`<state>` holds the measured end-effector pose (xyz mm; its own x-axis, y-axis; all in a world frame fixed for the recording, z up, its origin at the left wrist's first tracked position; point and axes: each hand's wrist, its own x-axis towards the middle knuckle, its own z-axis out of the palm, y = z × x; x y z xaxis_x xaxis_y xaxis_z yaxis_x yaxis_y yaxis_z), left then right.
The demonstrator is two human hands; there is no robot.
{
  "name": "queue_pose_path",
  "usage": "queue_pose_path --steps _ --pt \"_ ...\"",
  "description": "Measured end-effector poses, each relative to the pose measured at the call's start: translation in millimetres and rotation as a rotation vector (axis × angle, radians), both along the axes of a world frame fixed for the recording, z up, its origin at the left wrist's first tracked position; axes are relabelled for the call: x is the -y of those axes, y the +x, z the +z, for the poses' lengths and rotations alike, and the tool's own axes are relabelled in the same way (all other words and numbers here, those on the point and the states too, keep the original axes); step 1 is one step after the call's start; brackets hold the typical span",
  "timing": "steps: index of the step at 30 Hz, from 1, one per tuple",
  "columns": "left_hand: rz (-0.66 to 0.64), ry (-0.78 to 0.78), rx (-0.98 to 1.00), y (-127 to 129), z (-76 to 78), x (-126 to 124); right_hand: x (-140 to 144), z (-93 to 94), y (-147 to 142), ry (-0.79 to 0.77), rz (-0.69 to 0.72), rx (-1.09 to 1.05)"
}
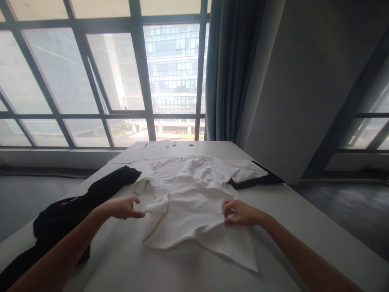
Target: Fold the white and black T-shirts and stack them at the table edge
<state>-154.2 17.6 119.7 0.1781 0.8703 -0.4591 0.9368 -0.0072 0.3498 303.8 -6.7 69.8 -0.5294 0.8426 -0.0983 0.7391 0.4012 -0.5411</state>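
Observation:
A white T-shirt (188, 207) lies rumpled on the white table (130, 263), its lower hem towards me and its near right corner spread out. My left hand (124, 207) hovers beside the shirt's left edge, thumb and fingers apart, holding nothing. On the opposite side, my right hand (241, 212) has its thumb and fingers curled together on the shirt's right edge, pinching the cloth. Folds cross the shirt's upper part, and a sleeve lies bunched on the left near my left hand.
Black clothing (69, 215) lies along the table's left side, partly behind my left forearm. At the right edge, another black garment (258, 180) has white cloth (247, 170) over it. Papers (146, 151) lie at the far end, before the window and a grey curtain (232, 73).

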Motion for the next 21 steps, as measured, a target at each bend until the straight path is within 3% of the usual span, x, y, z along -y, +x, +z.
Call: queue_pose_path --steps 3,7,11,15,21 --pt "-0.093 0.201 0.095 13 -1.2 -12 11 7.1 -2 -0.024 -0.080 0.035" --pt "-0.246 0.218 0.207 29 -33.3 -2 36 5.6 -3 -0.046 -0.135 0.067" --pt "-0.197 0.374 0.216 33 -60.0 12 46 -7.9 4 0.045 -0.176 0.042" --pt "-0.169 0.443 0.203 31 -62.5 21 41 -30.3 10 0.211 -0.251 0.003" --pt "-0.068 0.303 0.119 8 -58.7 44 36 -49.3 15 0.374 -0.305 -0.068"
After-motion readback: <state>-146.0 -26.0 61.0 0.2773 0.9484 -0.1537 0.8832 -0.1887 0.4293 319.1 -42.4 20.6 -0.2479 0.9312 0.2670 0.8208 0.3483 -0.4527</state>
